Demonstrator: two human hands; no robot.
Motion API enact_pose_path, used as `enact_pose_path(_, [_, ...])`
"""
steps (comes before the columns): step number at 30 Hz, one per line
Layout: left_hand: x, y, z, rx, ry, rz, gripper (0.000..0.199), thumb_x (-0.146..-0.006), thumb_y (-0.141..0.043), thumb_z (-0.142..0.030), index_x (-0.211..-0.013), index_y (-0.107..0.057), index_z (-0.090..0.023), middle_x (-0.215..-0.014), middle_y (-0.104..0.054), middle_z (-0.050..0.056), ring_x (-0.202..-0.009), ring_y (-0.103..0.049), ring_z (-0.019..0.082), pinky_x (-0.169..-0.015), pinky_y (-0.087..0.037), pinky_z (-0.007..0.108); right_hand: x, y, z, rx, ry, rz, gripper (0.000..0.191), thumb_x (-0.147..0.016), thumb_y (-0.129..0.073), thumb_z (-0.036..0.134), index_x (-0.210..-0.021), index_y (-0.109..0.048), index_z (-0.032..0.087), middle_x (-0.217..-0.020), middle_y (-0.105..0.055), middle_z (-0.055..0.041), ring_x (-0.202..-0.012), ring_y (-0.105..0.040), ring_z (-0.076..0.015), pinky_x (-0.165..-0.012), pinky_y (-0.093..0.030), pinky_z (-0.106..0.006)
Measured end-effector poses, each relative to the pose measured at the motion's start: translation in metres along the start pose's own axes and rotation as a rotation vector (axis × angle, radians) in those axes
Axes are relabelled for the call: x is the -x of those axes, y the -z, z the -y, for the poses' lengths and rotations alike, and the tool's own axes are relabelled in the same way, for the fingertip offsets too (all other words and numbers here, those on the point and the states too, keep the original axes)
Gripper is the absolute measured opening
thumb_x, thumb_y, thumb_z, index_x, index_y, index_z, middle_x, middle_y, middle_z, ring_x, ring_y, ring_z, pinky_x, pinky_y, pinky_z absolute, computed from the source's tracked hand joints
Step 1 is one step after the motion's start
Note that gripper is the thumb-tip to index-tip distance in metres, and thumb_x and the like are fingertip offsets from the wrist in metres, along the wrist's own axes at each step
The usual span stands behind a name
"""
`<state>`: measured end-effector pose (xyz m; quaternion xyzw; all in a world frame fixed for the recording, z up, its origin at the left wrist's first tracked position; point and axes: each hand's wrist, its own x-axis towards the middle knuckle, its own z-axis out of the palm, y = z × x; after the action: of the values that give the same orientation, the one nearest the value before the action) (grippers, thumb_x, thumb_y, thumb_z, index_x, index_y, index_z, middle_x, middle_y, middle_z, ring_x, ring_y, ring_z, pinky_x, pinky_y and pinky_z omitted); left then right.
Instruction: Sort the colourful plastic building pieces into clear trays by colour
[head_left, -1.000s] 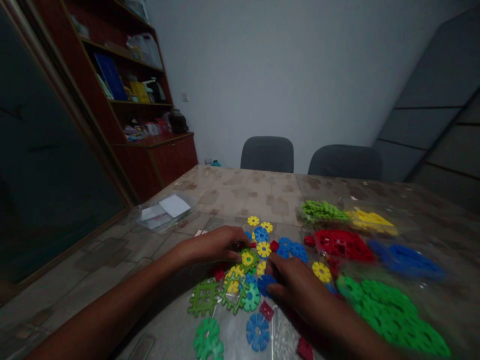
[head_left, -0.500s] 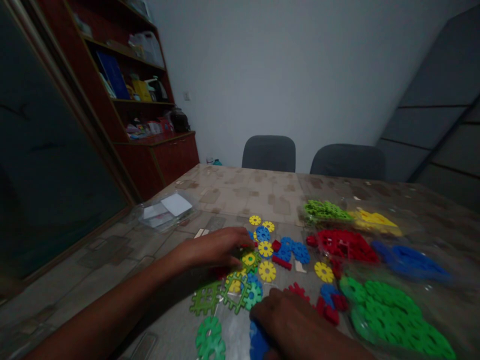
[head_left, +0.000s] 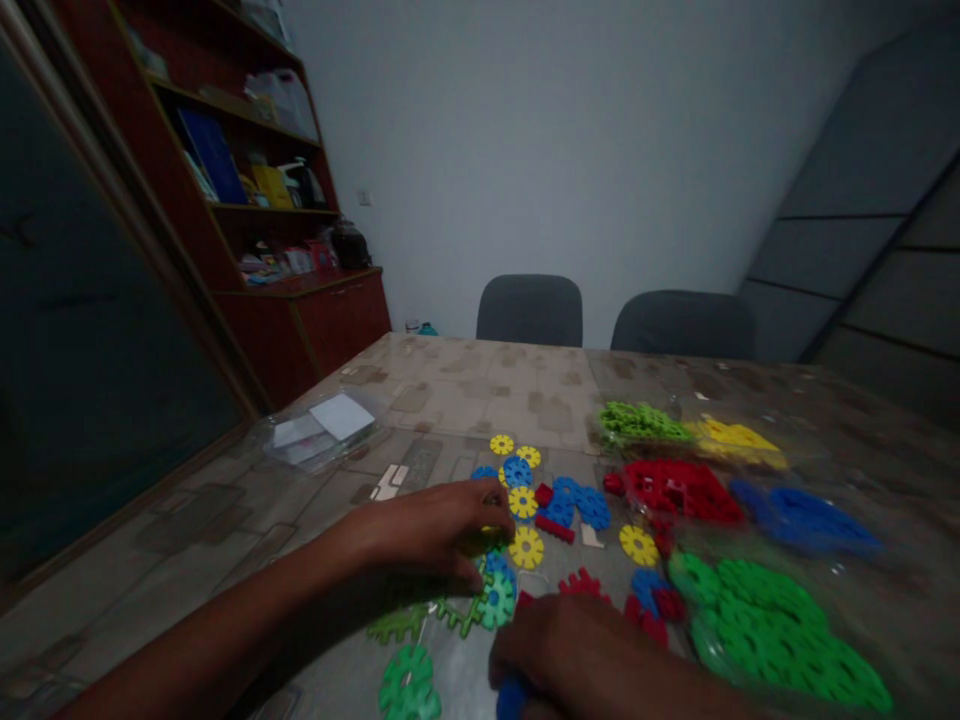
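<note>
My left hand [head_left: 457, 520] is over the loose pieces in the middle, fingers curved and apart, above a yellow piece and green square lattice pieces [head_left: 397, 622]; no held piece can be made out. My right hand [head_left: 555, 650] is closed on a blue piece [head_left: 511, 698] at the bottom centre, mostly hidden under the fingers. Between the hands lies a teal notched disc [head_left: 497, 598]. A green piece [head_left: 409, 684] lies left of my right hand. Yellow discs [head_left: 526, 547] and blue discs [head_left: 592, 508] lie beyond the hands, with a red rod [head_left: 555, 529] among them.
Clear bags on the right hold green [head_left: 787, 630], red [head_left: 682, 490], blue [head_left: 810, 518], yellow [head_left: 739, 441] and light green pieces [head_left: 641, 423]. A bag with white cards [head_left: 341, 416] lies at the left. Two chairs [head_left: 529, 310] stand behind the patterned table [head_left: 480, 385].
My left hand has moved nearer and now covers more of the yellow and green pieces. My right hand has shifted down a little, hiding more of the blue piece. The view has shifted slightly.
</note>
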<state>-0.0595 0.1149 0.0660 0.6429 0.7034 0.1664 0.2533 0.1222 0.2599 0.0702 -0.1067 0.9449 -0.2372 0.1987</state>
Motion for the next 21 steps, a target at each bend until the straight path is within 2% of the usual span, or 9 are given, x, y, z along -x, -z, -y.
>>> enact_pose_path(3, [0.001, -0.001, -0.003, -0.038, 0.029, 0.032, 0.07, -0.072, -0.092, -0.016, -0.135, -0.063, -0.023, -0.146, -0.053, 0.012, -0.133, -0.051, 0.033, -0.112, -0.042, 0.044, 0.019, 0.025, -0.017, -0.036, -0.08, -0.221, 0.013, -0.084, -0.066, 0.012, -0.088, -0.071, 0.023, -0.088, -0.076, -0.0015, -0.074, -0.066, -0.0171, -0.06, -0.038, -0.026])
enact_pose_path(5, [0.002, -0.001, -0.004, -0.04, 0.042, 0.032, 0.071, -0.071, -0.093, -0.016, -0.135, -0.063, -0.023, -0.148, -0.052, 0.012, -0.134, -0.051, 0.034, -0.112, -0.043, 0.044, 0.033, 0.051, -0.04, -0.024, -0.099, -0.357, 0.011, -0.091, -0.06, 0.019, -0.085, -0.07, 0.022, -0.084, -0.074, -0.0027, -0.07, -0.065, -0.0175, -0.061, -0.041, -0.028])
enact_pose_path(7, [0.002, -0.001, -0.005, -0.018, 0.041, 0.014, 0.069, -0.072, -0.092, -0.014, -0.134, -0.065, -0.023, -0.148, -0.053, 0.012, -0.134, -0.052, 0.034, -0.112, -0.043, 0.044, 0.051, 0.078, -0.073, 0.028, -0.149, -0.523, 0.019, -0.095, -0.056, 0.03, -0.081, -0.068, 0.023, -0.08, -0.072, -0.0047, -0.068, -0.064, -0.0197, -0.061, -0.043, -0.031])
enact_pose_path(10, [0.003, 0.0, -0.004, 0.016, 0.03, -0.005, 0.066, -0.073, -0.09, -0.012, -0.133, -0.065, -0.025, -0.15, -0.053, 0.011, -0.134, -0.053, 0.034, -0.113, -0.044, 0.046, 0.089, 0.107, -0.134, 0.119, -0.318, -0.819, 0.022, -0.089, -0.059, 0.045, -0.083, -0.07, 0.027, -0.076, -0.073, -0.0071, -0.065, -0.067, -0.0262, -0.06, -0.046, -0.037])
enact_pose_path(12, [0.003, 0.001, -0.003, 0.025, 0.032, 0.006, 0.067, -0.075, -0.089, -0.011, -0.135, -0.064, -0.025, -0.152, -0.051, 0.012, -0.137, -0.051, 0.034, -0.114, -0.042, 0.046, 0.118, 0.112, -0.176, 0.146, -0.43, -0.9, 0.028, -0.09, -0.055, 0.05, -0.088, -0.072, 0.029, -0.082, -0.076, -0.0093, -0.068, -0.07, -0.0304, -0.06, -0.048, -0.04])
enact_pose_path(14, [0.004, 0.003, -0.002, 0.022, 0.037, 0.011, 0.066, -0.079, -0.086, -0.01, -0.137, -0.061, -0.025, -0.152, -0.051, 0.012, -0.139, -0.05, 0.033, -0.116, -0.04, 0.045, 0.143, 0.106, -0.215, 0.205, -0.535, -1.014, 0.031, -0.088, -0.054, 0.055, -0.081, -0.071, 0.03, -0.071, -0.074, -0.009, -0.057, -0.069, -0.0309, -0.055, -0.047, -0.042])
enact_pose_path(16, [0.005, 0.005, 0.0, 0.015, 0.035, -0.002, 0.06, -0.084, -0.082, -0.01, -0.138, -0.06, -0.025, -0.15, -0.055, 0.011, -0.137, -0.053, 0.031, -0.115, -0.041, 0.042, 0.16, 0.096, -0.244, 0.237, -0.564, -1.067, 0.033, -0.092, -0.05, 0.052, -0.078, -0.07, 0.031, -0.07, -0.075, -0.0111, -0.056, -0.069, -0.029, -0.054, -0.047, -0.041])
enact_pose_path(18, [0.006, 0.007, 0.003, 0.007, 0.033, -0.031, 0.055, -0.089, -0.077, -0.012, -0.139, -0.059, -0.026, -0.147, -0.058, 0.01, -0.134, -0.055, 0.03, -0.113, -0.042, 0.041, 0.169, 0.088, -0.261, 0.198, -0.583, -1.008, 0.035, -0.094, -0.048, 0.049, -0.076, -0.07, 0.03, -0.069, -0.075, -0.0132, -0.054, -0.069, -0.0274, -0.053, -0.046, -0.04])
enact_pose_path(21, [0.007, 0.011, 0.01, -0.012, 0.059, -0.064, 0.057, -0.09, -0.075, -0.014, -0.142, -0.056, -0.028, -0.146, -0.059, 0.009, -0.132, -0.056, 0.029, -0.112, -0.042, 0.041, 0.169, 0.087, -0.262, 0.144, -0.589, -0.955, 0.044, -0.095, -0.042, 0.058, -0.077, -0.069, 0.028, -0.064, -0.074, -0.013, -0.051, -0.069, -0.0299, -0.05, -0.046, -0.041])
